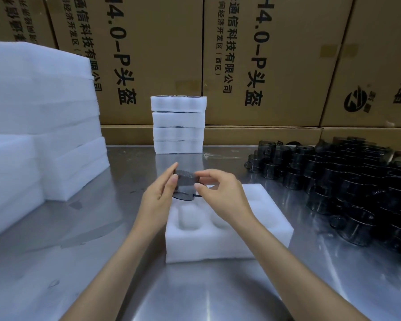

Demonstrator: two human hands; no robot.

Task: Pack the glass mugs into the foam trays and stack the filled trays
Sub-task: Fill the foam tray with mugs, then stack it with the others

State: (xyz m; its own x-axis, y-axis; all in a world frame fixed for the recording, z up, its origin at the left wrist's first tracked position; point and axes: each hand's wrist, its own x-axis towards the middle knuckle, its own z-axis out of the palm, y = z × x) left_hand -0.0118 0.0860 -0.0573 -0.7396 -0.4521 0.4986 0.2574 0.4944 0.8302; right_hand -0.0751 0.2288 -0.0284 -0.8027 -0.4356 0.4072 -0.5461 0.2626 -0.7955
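Both hands are on one smoked glass mug [184, 185], held in the air just above the far-left corner of the open foam tray [227, 228]. The left hand [159, 195] has straight fingers laid flat against the mug's left side, more steadying it than gripping. The right hand [220, 193] pinches the other side between thumb and curled fingers, down near what looks like the handle. My guess is the mug is being turned so the handle lines up with its pocket before it goes down, since those recesses look shaped for one orientation.

The tray sits near the middle of the steel worktop [195, 297], right in front of the person. It's soft white foam with rounded pockets, and the ones I can see look empty, so this is probably the first mug going in.

The loose mugs [347, 181] are crowded along the right edge of the worktop, dark, glossy and short, some stacked on each other. Easy reach for the right hand, which makes sense.

At the far edge stands a stack of filled trays [178, 125], four high, with dark rims showing in the top one. It's kept back there out of the way. Empty foam blocks [39, 117] are piled high at the far-left corner, with printed cardboard cartons [276, 54] behind everything.
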